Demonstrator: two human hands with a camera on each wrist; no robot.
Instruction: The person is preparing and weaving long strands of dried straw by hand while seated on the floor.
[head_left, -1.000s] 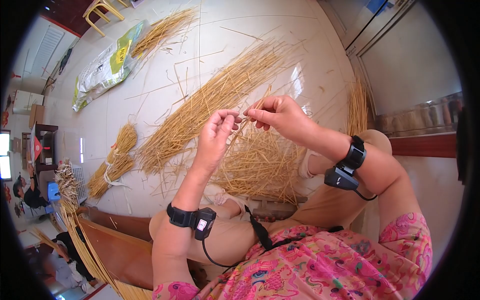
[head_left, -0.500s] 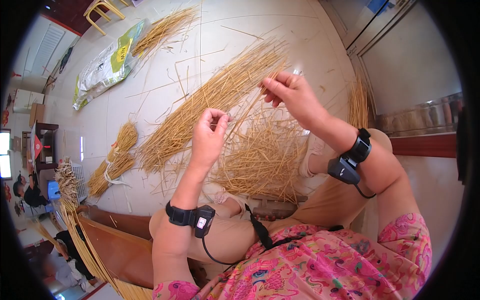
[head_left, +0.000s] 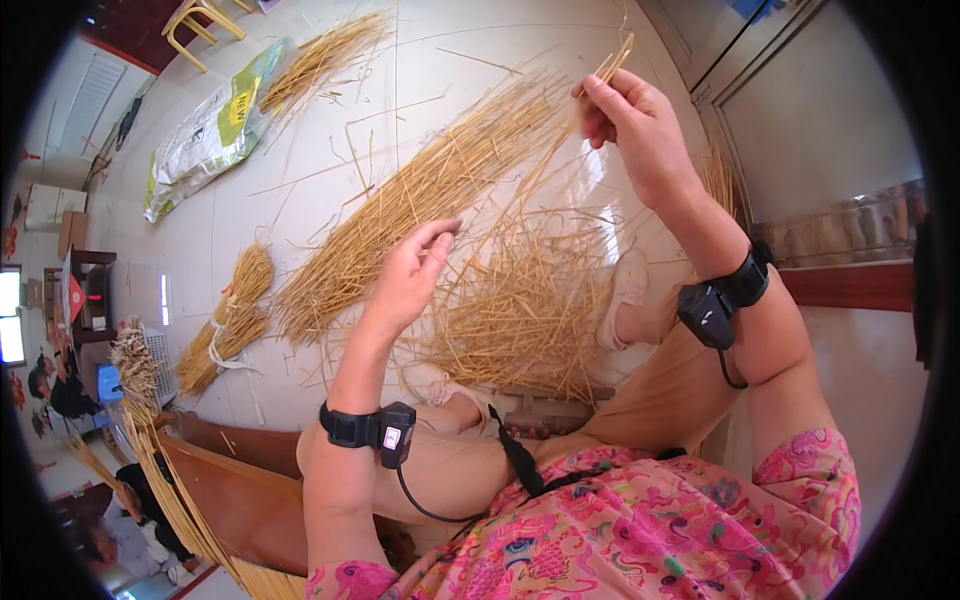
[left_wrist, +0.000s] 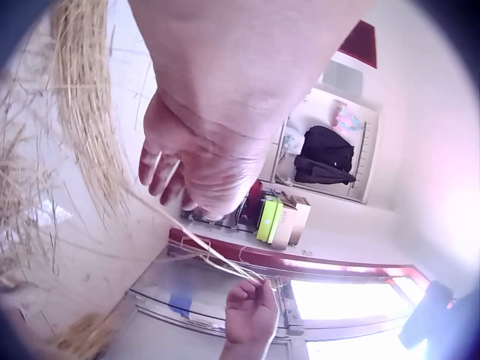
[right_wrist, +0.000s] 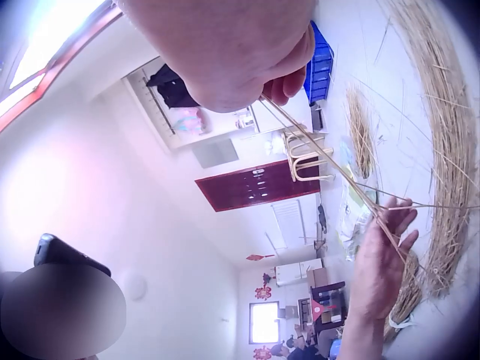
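My right hand [head_left: 640,135], raised at the upper right of the head view, pinches a few thin straw stalks [head_left: 617,62] between thumb and fingers. In the right wrist view these long stalks [right_wrist: 330,159] slant from the right fingers down across the left hand [right_wrist: 375,274]. My left hand [head_left: 408,275] is lower and to the left, its fingers loosely extended and gripping nothing in the head view. Beneath both hands, a long spread of straw [head_left: 430,190] and a tangled heap of loose straw [head_left: 520,320] cover part of the floor.
A tied straw bundle [head_left: 230,320] lies left of the spread. Farther back are a printed plastic sack [head_left: 215,130] with more straw [head_left: 325,60] and a stool [head_left: 195,25]. A metal-framed door [head_left: 820,130] stands at right; a wooden bench [head_left: 235,490] is at lower left.
My right hand has moved up and away to the right, drawing straw stalks with it. The left hand has shifted slightly left and its fingers have loosened from their pinch.
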